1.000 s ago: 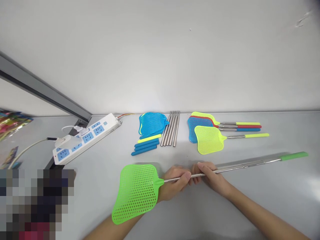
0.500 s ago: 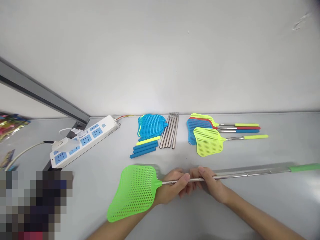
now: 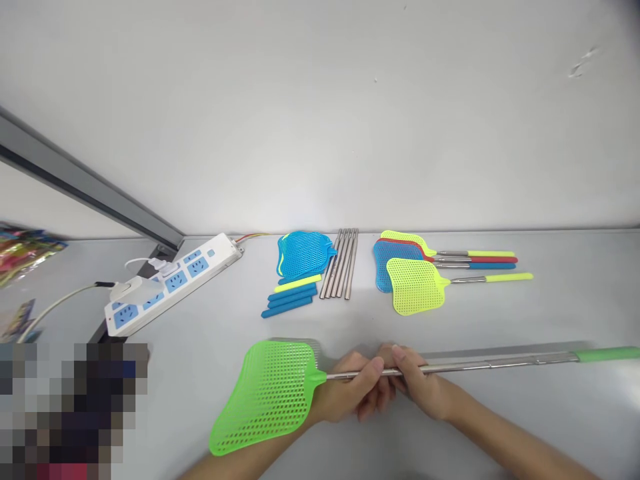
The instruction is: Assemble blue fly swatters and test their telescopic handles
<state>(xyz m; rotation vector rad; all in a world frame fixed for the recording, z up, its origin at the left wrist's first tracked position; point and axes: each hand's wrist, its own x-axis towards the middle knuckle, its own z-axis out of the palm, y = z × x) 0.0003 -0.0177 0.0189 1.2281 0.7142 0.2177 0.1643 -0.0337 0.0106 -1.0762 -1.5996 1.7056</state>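
1. A pale wall (image 3: 350, 133) stands behind a grey table (image 3: 185, 387). The table's back edge runs along the foot of the wall. A grey bar (image 3: 95, 180) slants down at the left.
2. At the left, a white power strip (image 3: 183, 280) lies at a slant, with plugs (image 3: 135, 290) in it. Shiny packets (image 3: 25, 257) are farther left. Blurry squares hide the bottom left corner.
3. Near the wall is a pile of blue heads (image 3: 305, 257), with a bit of yellow peeking out. Just in front lie blue grips (image 3: 293, 305) and a yellow grip (image 3: 299, 283). Five rods (image 3: 340, 267) lie side by side next to the pile.
4. A gap of bare table is between the rods and four swatters (image 3: 419, 287). These overlap: two yellow, one red, one blue. Their grips point right.
5. The green swatter (image 3: 460, 367) is in front of all these, held over the table, with its shadow behind it. A strip of table lies between it and the things at the back. Its green head (image 3: 267, 393) is at the left. Its green grip (image 3: 607, 355) runs to the right edge of the picture.
6. The left hand (image 3: 353, 390) is curled around the stick near the head, thumb on top. The right hand (image 3: 420, 385) is closed on the stick just beside it. The hands touch.
7. One second ago, the whole green grip showed and the stick sloped up more. Now it looks flatter, and the grip meets the picture's edge. The things at the back lie as they did.
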